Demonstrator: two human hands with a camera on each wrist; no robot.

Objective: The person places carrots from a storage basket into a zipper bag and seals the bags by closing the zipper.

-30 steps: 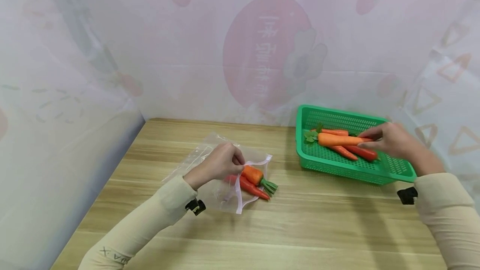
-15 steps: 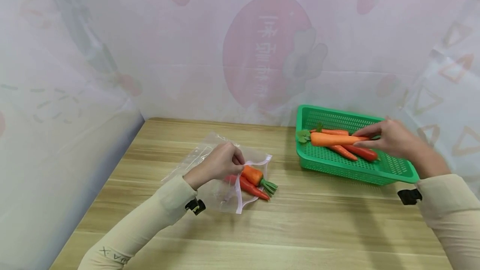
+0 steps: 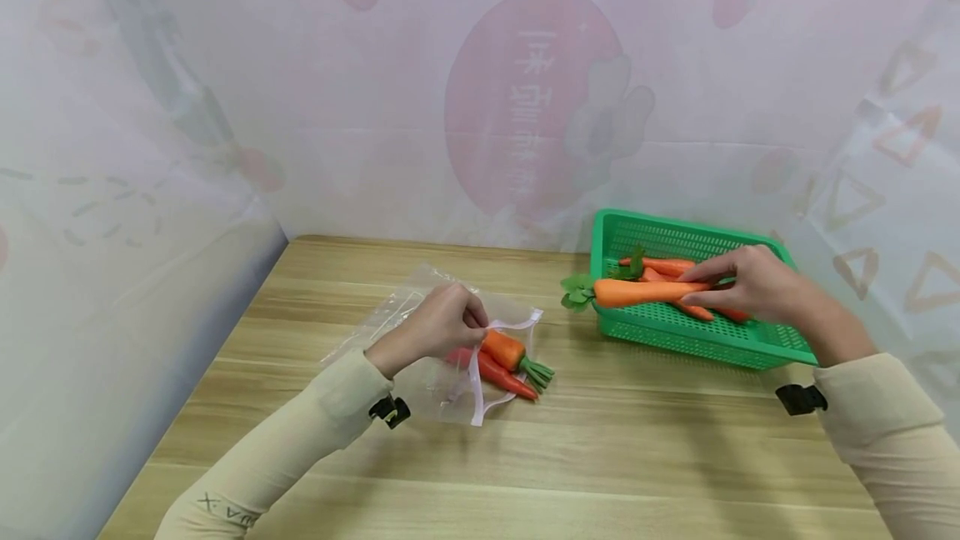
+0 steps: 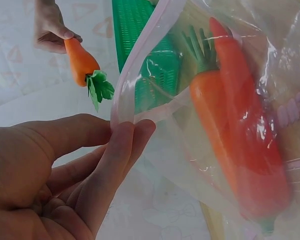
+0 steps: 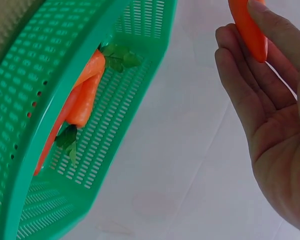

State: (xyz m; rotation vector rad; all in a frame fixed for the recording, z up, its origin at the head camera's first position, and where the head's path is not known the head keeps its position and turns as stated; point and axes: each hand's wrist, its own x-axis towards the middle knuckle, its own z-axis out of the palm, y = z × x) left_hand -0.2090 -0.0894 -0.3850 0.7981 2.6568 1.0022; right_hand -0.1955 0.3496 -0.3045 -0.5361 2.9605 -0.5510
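Your right hand [image 3: 757, 282] pinches a leafy carrot [image 3: 637, 292] by its narrow end, thumb on one side and fingers on the other. You hold that carrot raised clear of the green perforated basket [image 3: 675, 338], its leaves reaching past the basket's left side. Your left hand [image 3: 444, 325] is well left of the basket, thumb and fingertips closed on the mouth edge of a clear zip bag [image 3: 450, 408]. The bag's mouth gapes toward the basket; in it a green-stalked carrot [image 3: 504, 350] and a red chili pepper [image 3: 498, 378] lie side by side, touching, the stalks and pepper tip poking out on the basket side. Inside the basket lie smaller carrots [image 3: 667, 266] and another red pepper [image 3: 735, 316], partly hidden by your right hand. The basket stands on a wood-grain table [image 3: 600, 457].
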